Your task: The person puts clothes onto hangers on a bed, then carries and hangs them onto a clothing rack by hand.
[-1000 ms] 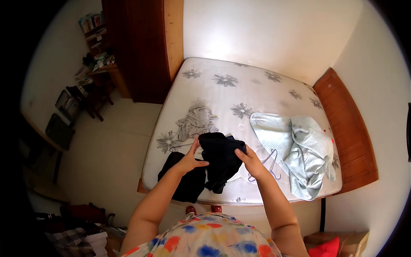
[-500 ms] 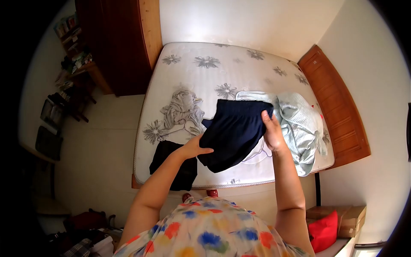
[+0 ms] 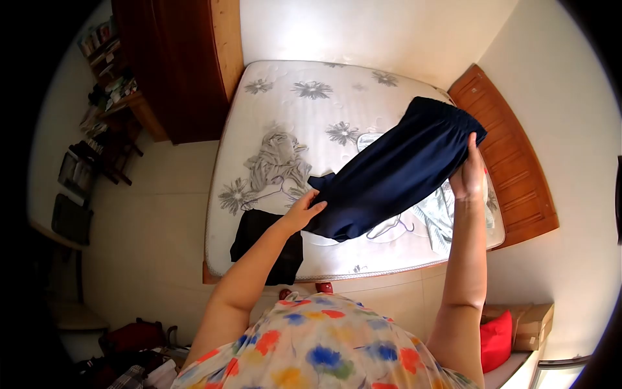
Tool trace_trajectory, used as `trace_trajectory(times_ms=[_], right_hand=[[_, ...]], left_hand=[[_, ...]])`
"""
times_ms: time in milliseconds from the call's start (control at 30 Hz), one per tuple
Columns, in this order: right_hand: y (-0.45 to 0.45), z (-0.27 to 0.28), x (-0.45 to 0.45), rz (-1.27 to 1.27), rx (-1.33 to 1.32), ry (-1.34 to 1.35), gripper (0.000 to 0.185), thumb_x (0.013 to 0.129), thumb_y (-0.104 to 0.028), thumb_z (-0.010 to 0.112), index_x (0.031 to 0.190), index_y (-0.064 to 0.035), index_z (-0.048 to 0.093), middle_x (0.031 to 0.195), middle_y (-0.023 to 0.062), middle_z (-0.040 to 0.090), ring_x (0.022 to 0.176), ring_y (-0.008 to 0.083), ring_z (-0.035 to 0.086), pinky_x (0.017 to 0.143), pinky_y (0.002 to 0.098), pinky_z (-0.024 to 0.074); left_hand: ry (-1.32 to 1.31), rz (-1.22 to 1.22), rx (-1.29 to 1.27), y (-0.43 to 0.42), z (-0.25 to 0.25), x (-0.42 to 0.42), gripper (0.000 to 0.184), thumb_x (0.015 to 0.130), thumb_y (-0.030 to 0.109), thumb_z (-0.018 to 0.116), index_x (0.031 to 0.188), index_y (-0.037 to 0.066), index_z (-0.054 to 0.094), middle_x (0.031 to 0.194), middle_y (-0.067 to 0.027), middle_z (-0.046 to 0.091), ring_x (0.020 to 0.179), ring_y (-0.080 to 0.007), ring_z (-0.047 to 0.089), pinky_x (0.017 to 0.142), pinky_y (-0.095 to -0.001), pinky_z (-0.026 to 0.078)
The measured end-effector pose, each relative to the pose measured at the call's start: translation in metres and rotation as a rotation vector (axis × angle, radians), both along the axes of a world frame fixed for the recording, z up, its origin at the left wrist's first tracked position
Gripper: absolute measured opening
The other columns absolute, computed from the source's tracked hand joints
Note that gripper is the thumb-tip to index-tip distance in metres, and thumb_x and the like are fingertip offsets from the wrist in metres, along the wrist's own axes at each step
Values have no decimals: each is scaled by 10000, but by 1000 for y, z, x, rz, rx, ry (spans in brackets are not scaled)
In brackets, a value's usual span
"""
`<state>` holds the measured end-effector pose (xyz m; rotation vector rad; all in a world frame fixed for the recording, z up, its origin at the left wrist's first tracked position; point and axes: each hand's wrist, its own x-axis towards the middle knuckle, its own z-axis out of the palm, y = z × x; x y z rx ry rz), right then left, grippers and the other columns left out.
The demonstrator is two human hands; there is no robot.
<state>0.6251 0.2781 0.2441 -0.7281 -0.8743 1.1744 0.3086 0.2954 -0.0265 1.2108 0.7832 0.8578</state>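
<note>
Gripping the dark blue garment (image 3: 395, 168), the fingers of the right hand (image 3: 469, 175) close on its side near the waistband (image 3: 447, 111), while the left hand (image 3: 302, 212) pinches the opposite end, thumb on top. A second ago the cloth was bunched between both hands; the right hand has since swung out towards the headboard (image 3: 515, 175), so the garment now stretches lengthwise and its shape can be read. It looks smooth and slightly shiny, gathered along the waistband, with soft folds running down its length and a loose lower edge. It hangs slantwise above the mattress (image 3: 298, 117), hiding much of the pale striped cloth (image 3: 437, 217). Further out, a crumpled grey cloth (image 3: 278, 162) and a black cloth (image 3: 288, 256) lie beyond and beside the left arm.
</note>
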Motion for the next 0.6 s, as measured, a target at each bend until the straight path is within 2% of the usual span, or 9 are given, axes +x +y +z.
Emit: trace_trajectory(times_ms=[100, 167, 233, 267, 367, 400, 500, 533, 600], right_hand=[[5, 9, 14, -11, 25, 74, 435, 979, -335, 410, 1194, 29, 512, 1196, 126, 579, 1089, 235, 559, 971, 356, 417], [7, 15, 18, -14, 38, 52, 430, 981, -328, 405, 1192, 30, 513, 1193, 125, 580, 1088, 235, 559, 974, 357, 416], [7, 21, 23, -31, 44, 30, 430, 986, -327, 389, 1193, 28, 515, 1194, 126, 579, 1096, 237, 555, 980, 356, 413], [7, 25, 25, -47, 45, 20, 433, 989, -329, 376, 1195, 26, 516, 1197, 127, 578, 1103, 239, 551, 985, 355, 411], [8, 37, 29, -108, 48, 12, 440, 989, -331, 376, 1216, 24, 502, 1214, 127, 567, 1113, 244, 547, 990, 359, 412], [9, 41, 29, -122, 35, 23, 443, 988, -333, 378, 1222, 24, 497, 1220, 128, 563, 1113, 245, 547, 990, 362, 413], [10, 49, 18, -115, 5, 8, 465, 984, -346, 383, 1247, 26, 474, 1238, 152, 544, 1121, 254, 542, 991, 374, 419], [12, 49, 10, -100, -10, -9, 467, 983, -346, 383, 1249, 27, 472, 1237, 158, 542, 1123, 255, 541, 990, 374, 421], [20, 44, -5, -47, -21, -31, 474, 981, -346, 390, 1259, 32, 457, 1239, 175, 536, 1127, 259, 539, 989, 370, 428]], left_hand=[[369, -118, 401, -24, 56, -5, 540, 826, 229, 669, 1251, -39, 468, 1142, -146, 587, 1045, -191, 539, 930, -287, 398], [450, -128, 367, -21, 37, -7, 547, 819, 247, 679, 1241, -40, 483, 1141, -139, 593, 1040, -191, 543, 926, -289, 402], [531, -134, 336, -20, 38, -11, 554, 811, 265, 689, 1231, -42, 498, 1140, -132, 599, 1035, -191, 548, 922, -292, 405], [350, -192, 209, -19, 40, -17, 504, 847, 259, 654, 1225, -42, 511, 1138, -113, 599, 1036, -178, 542, 926, -292, 404], [187, -293, 0, -34, 89, -36, 483, 877, 240, 624, 1251, -38, 495, 1150, -100, 592, 1040, -163, 533, 923, -293, 405], [170, -309, -7, -40, 97, -42, 482, 907, 281, 574, 1254, -42, 483, 1138, -117, 597, 1017, -183, 566, 934, -274, 410], [-566, -478, -591, -52, 133, -62, 531, 940, 384, 485, 1274, -29, 470, 1188, -125, 578, 1109, -189, 535, 982, -298, 395], [-531, -392, -628, -43, 117, -62, 691, 940, 551, 309, 1349, -1, 389, 1306, -153, 494, 1202, -241, 481, 1064, -366, 329], [-651, -322, -720, -48, 90, -50, 676, 937, 530, 336, 1351, -2, 384, 1310, -153, 490, 1205, -244, 479, 1059, -366, 334]])
